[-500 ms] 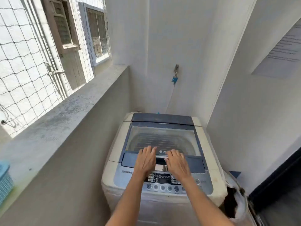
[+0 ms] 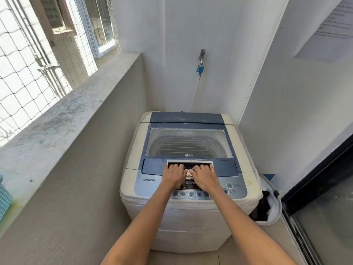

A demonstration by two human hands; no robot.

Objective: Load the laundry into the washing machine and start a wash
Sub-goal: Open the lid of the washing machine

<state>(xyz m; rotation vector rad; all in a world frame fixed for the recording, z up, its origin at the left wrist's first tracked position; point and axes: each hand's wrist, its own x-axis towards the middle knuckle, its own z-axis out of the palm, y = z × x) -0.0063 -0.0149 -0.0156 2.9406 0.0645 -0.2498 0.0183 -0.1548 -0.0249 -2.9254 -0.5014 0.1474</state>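
A cream and blue top-loading washing machine [image 2: 191,217] stands in the corner with its glass lid [image 2: 189,142] down. The drum seen through the glass looks bare. My left hand [image 2: 172,175] and my right hand [image 2: 206,177] lie side by side over the front of the lid. Their fingers hook into the dark handle recess [image 2: 190,165]. Both hands partly cover the control panel [image 2: 233,188]. A white bag of dark laundry [image 2: 271,207] sits on the floor at the machine's right side.
A tap with a blue hose fitting [image 2: 201,60] is on the wall behind the machine. A concrete ledge [image 2: 57,121] with netting above it runs along the left, with a blue basket [image 2: 4,199] at its near end. A dark-framed glass door [image 2: 315,197] is on the right.
Both hands have slid back from lying flat on the lid's front, and their fingers now curl into the handle recess. The lid stays down.
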